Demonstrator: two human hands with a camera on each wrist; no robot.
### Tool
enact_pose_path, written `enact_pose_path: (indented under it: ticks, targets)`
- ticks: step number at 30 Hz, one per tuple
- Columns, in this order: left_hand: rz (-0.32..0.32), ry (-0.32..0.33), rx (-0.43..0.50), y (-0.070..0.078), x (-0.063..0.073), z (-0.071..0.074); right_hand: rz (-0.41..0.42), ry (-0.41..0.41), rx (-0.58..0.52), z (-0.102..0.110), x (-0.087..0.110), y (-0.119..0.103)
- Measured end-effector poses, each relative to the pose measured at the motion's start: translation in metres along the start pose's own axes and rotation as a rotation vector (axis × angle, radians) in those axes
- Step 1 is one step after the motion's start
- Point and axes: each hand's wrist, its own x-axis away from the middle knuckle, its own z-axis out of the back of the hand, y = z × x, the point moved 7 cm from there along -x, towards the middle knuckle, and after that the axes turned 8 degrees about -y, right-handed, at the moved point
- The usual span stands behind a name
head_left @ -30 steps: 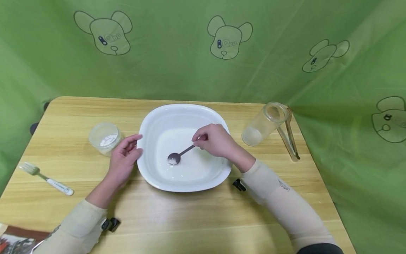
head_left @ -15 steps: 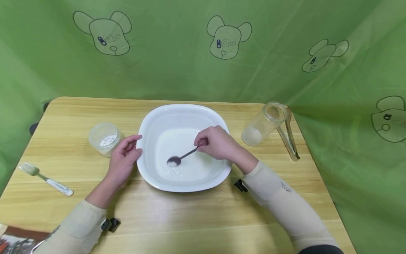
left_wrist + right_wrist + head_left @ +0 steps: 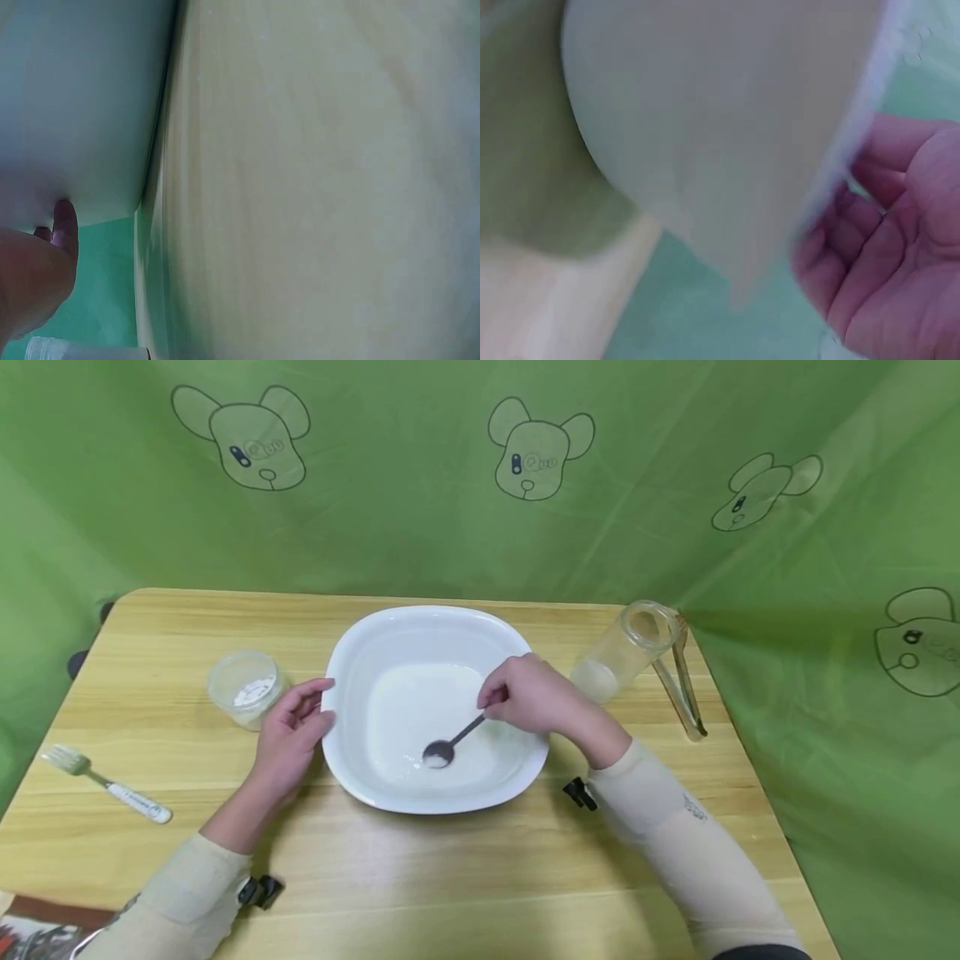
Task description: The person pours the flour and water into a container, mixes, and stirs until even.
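Observation:
My right hand [image 3: 528, 693] pinches the handle end of a dark metal spoon [image 3: 438, 753] over the white basin [image 3: 442, 799]. The spoon's bowl is low in the basin and carries a little white, grainy stuff, with specks near it on the basin floor. My left hand [image 3: 291, 735] rests its fingertips and thumb against the basin's left rim. In the left wrist view a finger [image 3: 66, 221] touches the outer wall of the basin [image 3: 82, 97]. The right wrist view has my right palm [image 3: 900, 277] beyond the basin's rim, with the spoon hidden.
Beside my left hand stands a small clear jar [image 3: 243, 687] with white contents. A fork with a white handle [image 3: 138, 802] lies farther left. On the right are a tall clear glass [image 3: 626, 647] and metal tongs [image 3: 681, 693]. A green curtain [image 3: 420, 510] hangs behind the table [image 3: 420, 877].
My right hand has moved right, taking the spoon's bowl right and a little nearer across the basin. Less white stuff shows in the spoon's bowl. My left hand stays at the rim.

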Motion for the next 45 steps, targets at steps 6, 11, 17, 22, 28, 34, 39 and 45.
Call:
enact_pose_path:
  ticks: [6, 11, 17, 22, 28, 34, 39, 45]
  targets:
    - [0.002, -0.002, -0.002, -0.001, -0.001, 0.0, -0.134, 0.166, 0.053, 0.018, 0.006, 0.015]
    - [0.015, 0.003, 0.001, 0.0, 0.0, -0.001, -0.025, 0.06, -0.014, 0.001, 0.0, 0.012]
    - [0.007, 0.006, 0.006, 0.0, 0.0, -0.001, -0.075, -0.016, 0.066, 0.013, 0.011, 0.014]
    - [0.005, 0.002, 0.011, -0.001, 0.0, -0.001, -0.161, 0.119, 0.094, 0.025, 0.014, 0.021]
    - [0.011, 0.004, 0.006, -0.001, 0.0, 0.0, -0.035, -0.031, 0.025, 0.012, 0.011, 0.015]
    - [0.012, 0.006, 0.005, 0.001, 0.0, -0.001, -0.173, 0.051, 0.126, 0.027, 0.017, 0.026]
    - [0.018, 0.001, 0.001, 0.001, 0.0, -0.001, -0.162, 0.15, 0.115, 0.025, 0.009, 0.027]
    - [0.014, 0.001, -0.001, 0.002, 0.0, -0.001, 0.013, -0.042, 0.026, 0.006, 0.005, 0.013]
